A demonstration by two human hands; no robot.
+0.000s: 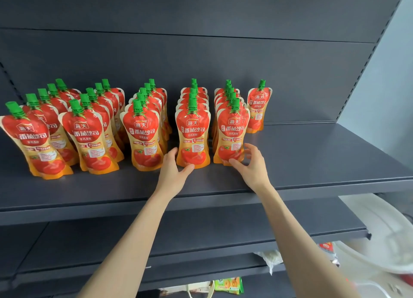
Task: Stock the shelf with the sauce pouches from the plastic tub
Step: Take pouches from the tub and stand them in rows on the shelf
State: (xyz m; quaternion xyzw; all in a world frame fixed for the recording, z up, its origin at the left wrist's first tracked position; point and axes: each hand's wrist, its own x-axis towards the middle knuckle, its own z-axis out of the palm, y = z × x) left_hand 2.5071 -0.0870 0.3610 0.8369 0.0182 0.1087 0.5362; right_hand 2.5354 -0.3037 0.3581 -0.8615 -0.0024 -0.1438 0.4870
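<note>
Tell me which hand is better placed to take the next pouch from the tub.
Right hand, probably. The plastic tub lies low at the right, on that arm's side; the left hand would need to reach across.

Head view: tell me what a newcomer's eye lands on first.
Red-and-orange sauce pouches with green caps stand in five rows across the dark shelf, plus a lone pouch at the back right. The left hand touches the base of the fourth row's front pouch, the right hand that of the fifth row's front pouch.
</note>
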